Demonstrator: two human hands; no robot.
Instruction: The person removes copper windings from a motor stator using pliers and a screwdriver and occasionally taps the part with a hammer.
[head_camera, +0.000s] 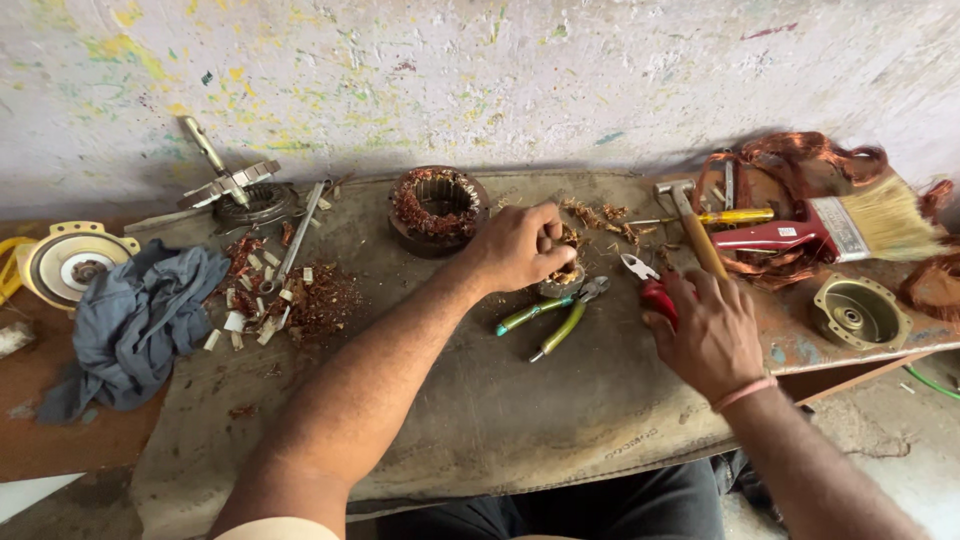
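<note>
My left hand (520, 245) rests with its fingers closed on a small round metal part with copper wire scraps (562, 278) at the middle of the bench. My right hand (705, 325) grips the red handles of cutting pliers (640, 272), whose jaws point toward that part. Green-handled pliers (552, 318) lie on the mat between my hands. A hammer with a wooden handle (690, 225) lies just beyond my right hand. A stator with copper winding (437, 208) stands behind my left hand.
A grey cloth (135, 320) and a round metal housing (70, 262) lie at left. Copper scraps and white chips (285, 295) litter the mat. A red-handled paintbrush (820, 228), yellow screwdriver (735, 216), copper wire bundles (800, 160) and a metal end cap (858, 312) sit at right.
</note>
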